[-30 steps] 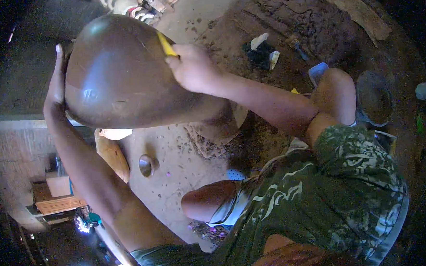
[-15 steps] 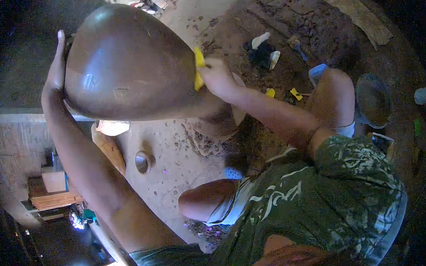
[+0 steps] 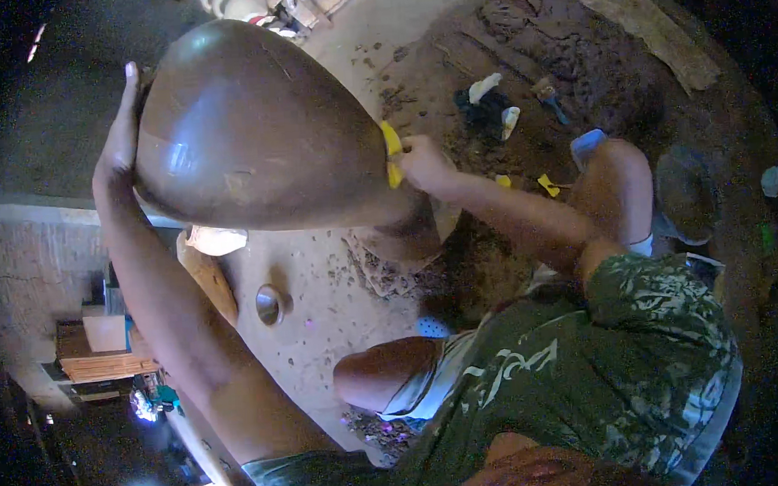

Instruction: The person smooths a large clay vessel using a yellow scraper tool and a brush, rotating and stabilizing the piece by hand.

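A large, smooth brown clay pot (image 3: 260, 135) with a wet shine fills the upper left of the head view. It narrows to the right, toward a brown base (image 3: 398, 238) low on the ground. My left hand (image 3: 122, 138) lies against the pot's far left side, one digit stretched upward; the other fingers are mostly hidden behind its edge. In my right hand (image 3: 426, 165) is a yellow scraper (image 3: 392, 153), a thin curved piece pinched by the fingers and pressed to the pot's right side.
A small round bowl (image 3: 270, 304) stands on the floor below the pot. To the right lie yellow pieces (image 3: 548, 184), a brush (image 3: 550, 101), a blue container (image 3: 588, 144) by my knee and a heap of dark clay (image 3: 591, 65). A dotted blue shoe (image 3: 430, 327) shows by my leg.
The whole view has shifted, so pot and hands sit lower and farther right. My right hand with the yellow scraper has slid slightly down along the pot's side. The left hand keeps its place.
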